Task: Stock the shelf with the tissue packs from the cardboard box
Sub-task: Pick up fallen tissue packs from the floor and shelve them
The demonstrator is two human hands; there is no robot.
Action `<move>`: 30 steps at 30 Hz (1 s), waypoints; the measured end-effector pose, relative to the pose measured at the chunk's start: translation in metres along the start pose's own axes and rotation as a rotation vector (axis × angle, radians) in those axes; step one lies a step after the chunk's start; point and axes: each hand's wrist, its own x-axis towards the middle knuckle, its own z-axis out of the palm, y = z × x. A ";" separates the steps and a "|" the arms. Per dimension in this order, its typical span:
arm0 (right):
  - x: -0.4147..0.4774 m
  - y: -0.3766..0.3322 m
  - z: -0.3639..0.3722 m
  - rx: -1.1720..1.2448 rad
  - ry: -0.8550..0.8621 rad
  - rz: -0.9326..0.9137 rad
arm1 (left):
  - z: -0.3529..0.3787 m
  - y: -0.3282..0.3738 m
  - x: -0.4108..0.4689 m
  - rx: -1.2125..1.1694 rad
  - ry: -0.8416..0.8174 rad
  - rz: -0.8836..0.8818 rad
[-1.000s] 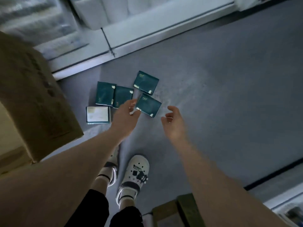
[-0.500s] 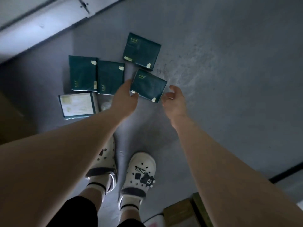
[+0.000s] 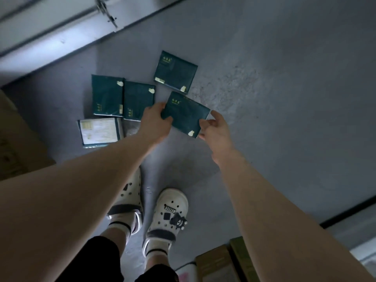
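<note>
Several dark green tissue packs lie on the grey floor. My left hand (image 3: 155, 121) grips the left edge of the nearest pack (image 3: 186, 113), thumb over its corner. My right hand (image 3: 216, 129) pinches that pack's right edge. Another pack (image 3: 175, 71) lies just beyond it. Two packs (image 3: 107, 95) (image 3: 138, 100) lie side by side to the left. A further pack (image 3: 99, 131) lies label side up, nearest the cardboard box (image 3: 14, 137) at the left edge. The shelf's white base (image 3: 50, 41) runs along the top left.
My feet in white clogs (image 3: 169, 212) stand just below the packs. Brown and green boxes (image 3: 223, 261) sit at the bottom right. A dark strip and pale ledge (image 3: 350, 214) cross the right side. Bare grey floor stretches to the right.
Both hands have closed in on the nearest pack and taken hold of its two edges. The view has dropped closer to the floor; the cardboard box has slid mostly out of frame.
</note>
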 end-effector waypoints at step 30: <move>-0.307 -0.181 0.028 -0.240 -0.236 -0.426 | -0.215 0.069 -0.282 -0.346 0.303 0.228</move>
